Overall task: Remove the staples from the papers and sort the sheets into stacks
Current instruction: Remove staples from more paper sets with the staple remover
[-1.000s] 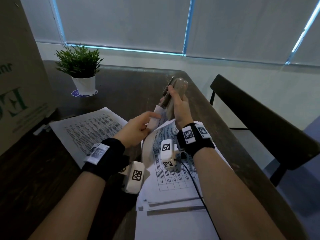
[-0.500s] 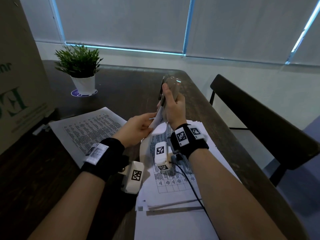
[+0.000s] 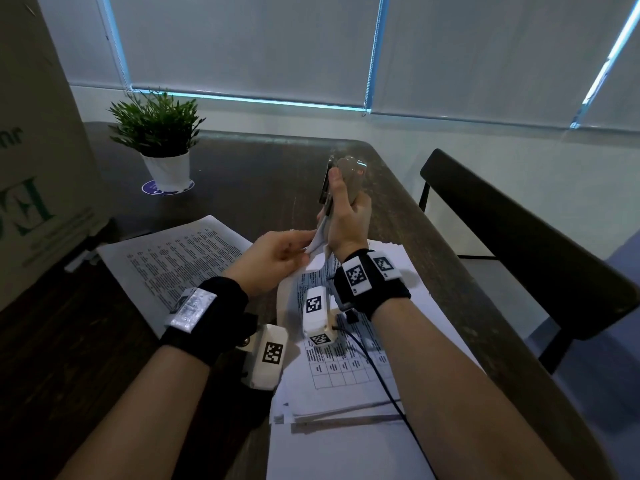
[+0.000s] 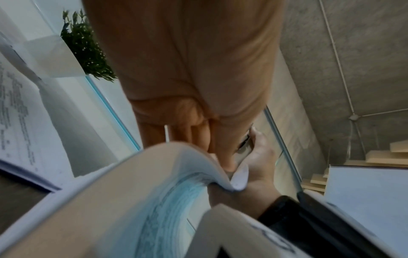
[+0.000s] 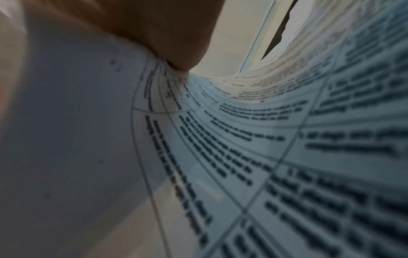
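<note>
White printed sheets [image 3: 349,362] curl up off the dark surface [image 3: 242,174]; left hand [image 3: 273,259] pinches their raised corner with curled fingers; right hand [image 3: 348,216] grips a staple remover [image 3: 337,178] upright at that corner; another sheet [image 3: 173,261] lies flat beside.

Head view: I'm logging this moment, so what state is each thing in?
Stapler: upright, gripped by the right hand.
Stapled papers: corner lifted, pinched by the left hand.
Left sheet: flat on the table.
Right stack: flat, edges uneven.
Plant: upright.
</note>
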